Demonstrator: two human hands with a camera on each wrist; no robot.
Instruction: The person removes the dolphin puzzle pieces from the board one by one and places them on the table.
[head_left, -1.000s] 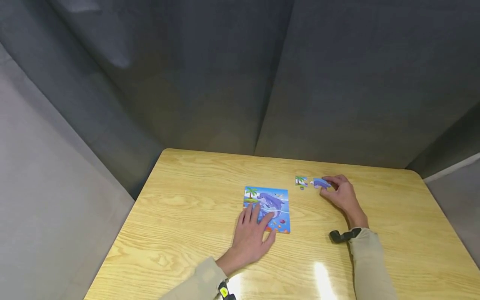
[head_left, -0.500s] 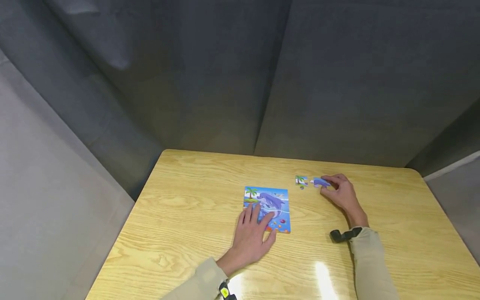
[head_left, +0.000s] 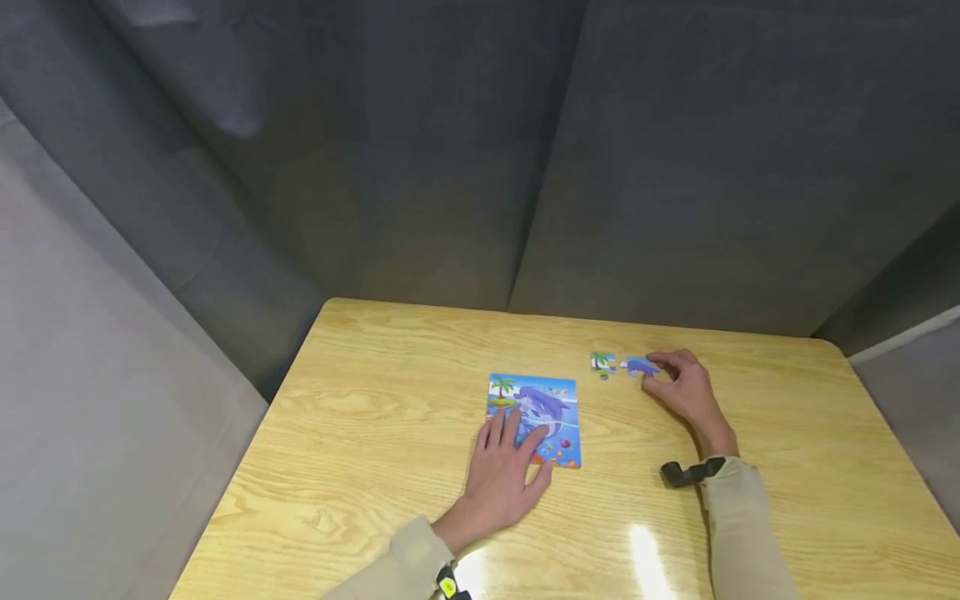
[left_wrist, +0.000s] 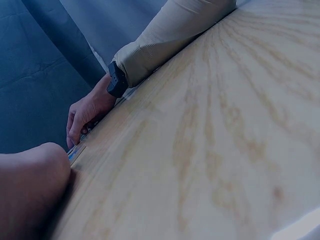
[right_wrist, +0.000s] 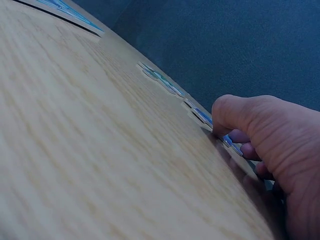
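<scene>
Head view: my left hand [head_left: 504,475] lies flat on the dolphin puzzle board [head_left: 535,417], fingers straight and slightly spread, covering its lower left part. The board rests flat near the middle of the wooden table [head_left: 360,433]. My right hand [head_left: 684,387] is well apart from the board, toward the far right of the table. Its thumb and curled fingers pinch a loose puzzle piece [head_left: 640,366] with a blue dolphin print; the piece lies flat on the table surface. A second loose piece [head_left: 602,362], showing a palm tree, lies just beside it on the left; whether the two touch cannot be determined. Right wrist view: my thumb [right_wrist: 231,116] presses down on the near edge of the held piece [right_wrist: 202,116], with the other piece [right_wrist: 162,80] farther along the table. Left wrist view: my right hand [left_wrist: 89,112] appears across the table, fingertips down at the tabletop.
</scene>
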